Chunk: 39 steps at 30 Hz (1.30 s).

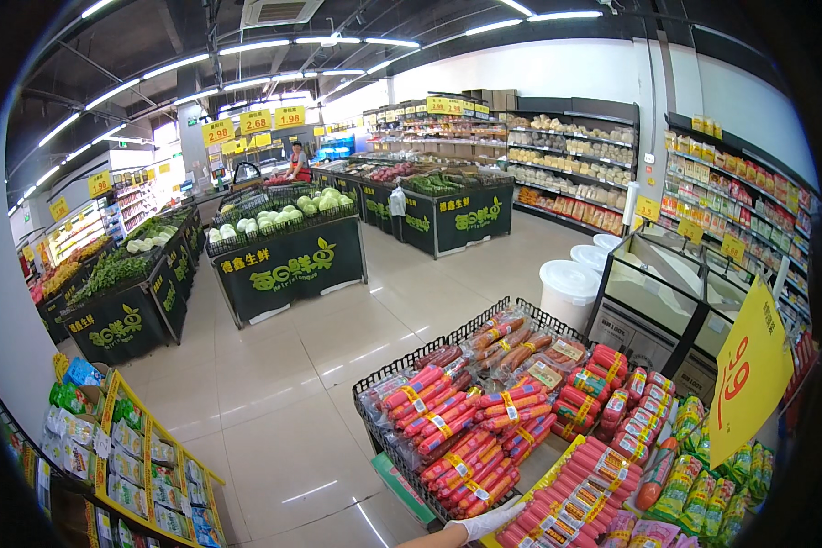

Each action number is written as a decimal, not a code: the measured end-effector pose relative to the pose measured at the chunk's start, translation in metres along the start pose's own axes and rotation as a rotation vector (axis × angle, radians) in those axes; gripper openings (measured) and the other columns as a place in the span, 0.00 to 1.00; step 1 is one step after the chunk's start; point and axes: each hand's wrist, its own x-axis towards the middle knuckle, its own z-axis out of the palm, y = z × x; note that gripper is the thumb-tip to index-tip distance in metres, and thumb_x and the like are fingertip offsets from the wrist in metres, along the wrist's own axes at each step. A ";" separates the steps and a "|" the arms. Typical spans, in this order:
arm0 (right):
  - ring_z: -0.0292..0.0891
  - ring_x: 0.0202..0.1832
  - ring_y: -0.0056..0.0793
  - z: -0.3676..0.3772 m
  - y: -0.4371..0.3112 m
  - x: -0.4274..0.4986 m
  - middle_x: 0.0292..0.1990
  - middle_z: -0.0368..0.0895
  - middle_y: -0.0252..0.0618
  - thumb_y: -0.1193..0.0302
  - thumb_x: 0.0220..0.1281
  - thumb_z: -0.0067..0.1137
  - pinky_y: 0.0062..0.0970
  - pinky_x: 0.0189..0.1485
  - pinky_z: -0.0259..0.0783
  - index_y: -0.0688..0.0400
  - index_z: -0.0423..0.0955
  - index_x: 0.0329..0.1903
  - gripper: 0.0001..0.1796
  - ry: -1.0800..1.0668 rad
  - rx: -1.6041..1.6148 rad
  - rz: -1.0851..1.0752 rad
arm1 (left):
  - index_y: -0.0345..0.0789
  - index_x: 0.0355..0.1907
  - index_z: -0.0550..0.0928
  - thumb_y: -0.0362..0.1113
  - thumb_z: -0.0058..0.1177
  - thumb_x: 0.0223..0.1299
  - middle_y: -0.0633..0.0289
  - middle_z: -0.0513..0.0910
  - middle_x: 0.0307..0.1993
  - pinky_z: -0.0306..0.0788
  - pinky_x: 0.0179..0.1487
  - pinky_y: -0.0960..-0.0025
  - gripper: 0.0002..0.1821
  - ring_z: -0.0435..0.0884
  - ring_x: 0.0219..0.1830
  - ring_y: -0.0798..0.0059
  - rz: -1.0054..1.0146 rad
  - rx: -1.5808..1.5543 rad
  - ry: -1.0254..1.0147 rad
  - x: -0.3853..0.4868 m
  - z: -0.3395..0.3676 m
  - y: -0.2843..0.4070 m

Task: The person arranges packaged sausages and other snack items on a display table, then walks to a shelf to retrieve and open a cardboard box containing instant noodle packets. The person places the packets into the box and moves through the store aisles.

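One hand in a white glove (486, 523) reaches in at the bottom edge, its fingers at the yellow rim of a tray of red-wrapped sausages (575, 493). The picture does not settle whether it grips the rim or which hand it is, though it enters from the left of the tray. The other hand is out of view. Bundles of red-wrapped sausages (466, 466) lie beside it in a black plastic basket (363, 404), with vacuum-packed sausages (514, 342) behind them. Green and yellow snack packs (678, 486) lie to the right.
A yellow price sign (750, 377) stands at the right. Behind the sausages are white lidded tubs (568, 291) and framed bins (647, 281). A yellow rack of snack bags (147, 466) is at lower left. Vegetable stands (288, 267) stand farther off, a person (299, 164) behind them.
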 end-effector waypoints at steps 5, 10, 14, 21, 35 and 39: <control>0.80 0.47 0.45 0.017 -0.011 -0.012 0.56 0.78 0.47 0.48 0.68 0.55 0.43 0.36 0.76 0.56 0.60 0.72 0.38 0.028 0.010 -0.116 | 0.38 0.76 0.61 0.61 0.39 0.74 0.58 0.64 0.74 0.58 0.76 0.61 0.37 0.64 0.73 0.67 -0.020 0.155 0.001 -0.032 -0.002 0.063; 0.76 0.59 0.32 0.024 -0.016 -0.007 0.59 0.77 0.37 0.69 0.69 0.59 0.36 0.63 0.72 0.55 0.69 0.64 0.23 -0.171 0.293 -0.265 | 0.42 0.77 0.57 0.66 0.40 0.71 0.60 0.65 0.73 0.61 0.74 0.61 0.42 0.65 0.72 0.70 -0.197 -0.131 -0.060 -0.042 0.003 0.105; 0.71 0.63 0.29 0.023 -0.010 -0.003 0.63 0.73 0.39 0.68 0.64 0.66 0.34 0.67 0.67 0.57 0.53 0.76 0.42 -0.112 0.282 -0.308 | 0.50 0.71 0.69 0.64 0.38 0.74 0.69 0.80 0.57 0.75 0.57 0.62 0.31 0.79 0.54 0.75 -0.351 -0.322 -0.007 -0.041 0.004 0.108; 0.67 0.66 0.29 0.032 -0.009 -0.007 0.68 0.66 0.42 0.68 0.65 0.66 0.33 0.69 0.65 0.60 0.43 0.79 0.48 -0.028 0.303 -0.329 | 0.50 0.44 0.82 0.69 0.41 0.70 0.74 0.83 0.30 0.71 0.30 0.72 0.27 0.78 0.27 0.80 -0.530 -0.321 0.023 -0.016 0.006 0.128; 0.40 0.80 0.42 0.023 -0.065 -0.011 0.78 0.43 0.55 0.64 0.69 0.61 0.37 0.79 0.42 0.64 0.41 0.78 0.47 0.284 0.063 -0.504 | 0.45 0.80 0.45 0.56 0.47 0.73 0.61 0.56 0.77 0.56 0.75 0.62 0.43 0.58 0.75 0.70 -0.028 -0.282 -0.185 0.099 0.027 0.173; 0.50 0.77 0.38 0.022 -0.116 0.032 0.76 0.53 0.54 0.64 0.69 0.60 0.34 0.77 0.48 0.66 0.46 0.77 0.44 0.321 -0.198 -0.649 | 0.42 0.78 0.54 0.53 0.44 0.76 0.60 0.59 0.74 0.52 0.76 0.63 0.35 0.57 0.75 0.69 0.024 -0.246 -0.188 0.111 0.031 0.168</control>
